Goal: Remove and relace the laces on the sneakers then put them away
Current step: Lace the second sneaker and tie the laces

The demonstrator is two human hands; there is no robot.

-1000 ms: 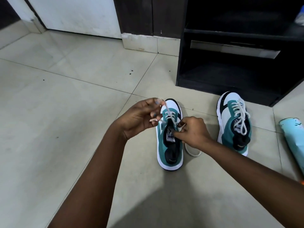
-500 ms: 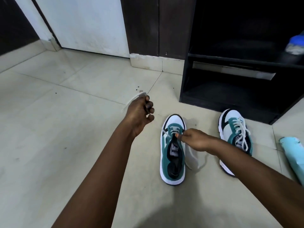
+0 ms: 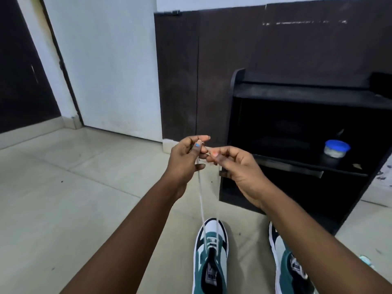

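Note:
Two teal, white and black sneakers stand on the tiled floor at the bottom of the view. The left sneaker (image 3: 211, 257) has its white lace (image 3: 200, 200) threaded only through the eyelets nearest the toe; both lace ends run taut up to my hands. My left hand (image 3: 186, 160) and my right hand (image 3: 235, 166) are raised side by side above the shoe, each pinching one lace end, fingertips nearly touching. The right sneaker (image 3: 290, 266) is laced and partly hidden behind my right forearm.
A black open shelf unit (image 3: 297, 132) stands just beyond the sneakers on the right, with a blue-lidded container (image 3: 336, 148) on its middle shelf. A dark wall panel and a white door are behind. A pale blue object (image 3: 367, 261) peeks out at the lower right.
Both hands have risen from beside the left sneaker and come together, drawing the two lace ends up taut. The camera has tilted upward, so the sneakers now sit at the bottom edge.

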